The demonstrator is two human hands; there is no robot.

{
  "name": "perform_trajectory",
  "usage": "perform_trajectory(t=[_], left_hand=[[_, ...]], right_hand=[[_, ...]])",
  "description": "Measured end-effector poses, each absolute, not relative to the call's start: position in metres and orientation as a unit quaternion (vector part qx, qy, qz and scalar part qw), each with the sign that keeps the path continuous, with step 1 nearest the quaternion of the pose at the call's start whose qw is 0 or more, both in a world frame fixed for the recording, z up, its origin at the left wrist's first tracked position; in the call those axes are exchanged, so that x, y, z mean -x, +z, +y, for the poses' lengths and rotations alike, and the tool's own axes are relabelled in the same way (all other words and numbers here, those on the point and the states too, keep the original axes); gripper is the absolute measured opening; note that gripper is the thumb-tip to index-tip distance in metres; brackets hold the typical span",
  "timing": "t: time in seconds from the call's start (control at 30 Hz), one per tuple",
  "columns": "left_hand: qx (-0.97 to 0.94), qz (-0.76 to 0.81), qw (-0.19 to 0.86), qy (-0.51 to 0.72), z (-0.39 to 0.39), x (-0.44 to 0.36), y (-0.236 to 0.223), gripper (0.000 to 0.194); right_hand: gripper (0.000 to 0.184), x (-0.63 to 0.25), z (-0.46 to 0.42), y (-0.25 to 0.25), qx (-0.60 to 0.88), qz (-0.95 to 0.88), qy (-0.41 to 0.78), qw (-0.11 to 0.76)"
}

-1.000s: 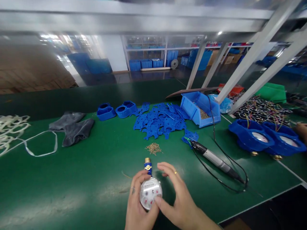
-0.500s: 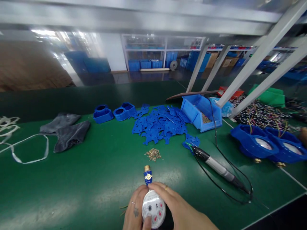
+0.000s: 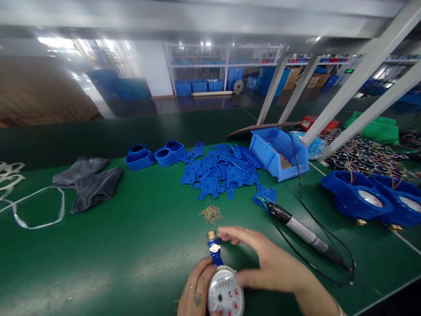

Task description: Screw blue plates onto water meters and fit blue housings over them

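Observation:
A water meter (image 3: 226, 293) with a white round dial and a blue pipe body (image 3: 215, 254) lies at the bottom centre, its brass threaded end pointing away from me. My left hand (image 3: 197, 287) wraps round the dial's left side. Over on the right, my right hand (image 3: 263, 259) has its fingers stretched out and apart, the fingertips close to the brass end and the thumb beside the dial; whether it touches the meter I cannot tell. Just beyond the brass end is a small heap of screws (image 3: 212, 214).
Blue flat plates (image 3: 220, 171) lie in a pile behind the screws, beside a blue bin (image 3: 278, 153). An electric screwdriver (image 3: 309, 235) with its cable lies on the right. Two blue housings (image 3: 358, 195) with meters stand far right. Grey cloth sleeves (image 3: 95, 186) lie on the left.
My right hand has let go of the meter's right side, opened and moved up and right. The meter has shifted slightly right in view, with my left hand still on it.

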State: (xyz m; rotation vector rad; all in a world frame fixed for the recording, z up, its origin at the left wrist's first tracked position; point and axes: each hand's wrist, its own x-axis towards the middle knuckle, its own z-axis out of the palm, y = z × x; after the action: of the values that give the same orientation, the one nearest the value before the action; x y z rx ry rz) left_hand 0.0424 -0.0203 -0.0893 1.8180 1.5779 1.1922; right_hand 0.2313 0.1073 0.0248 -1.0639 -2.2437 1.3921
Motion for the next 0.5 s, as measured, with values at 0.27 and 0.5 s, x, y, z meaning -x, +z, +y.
perform_trajectory(t=[0.27, 0.5], left_hand=[[-0.583, 0.667, 0.104, 0.453, -0.015, -0.030, -0.068, 0.033], [-0.542, 0.704, 0.115, 0.444, -0.002, -0.004, -0.060, 0.024]], right_hand=[[0.036, -0.171, 0.221, -0.035, 0.615, -0.693, 0.352, 0.134], [0.024, -0.169, 0.232, -0.057, 0.596, -0.613, 0.479, 0.198]])
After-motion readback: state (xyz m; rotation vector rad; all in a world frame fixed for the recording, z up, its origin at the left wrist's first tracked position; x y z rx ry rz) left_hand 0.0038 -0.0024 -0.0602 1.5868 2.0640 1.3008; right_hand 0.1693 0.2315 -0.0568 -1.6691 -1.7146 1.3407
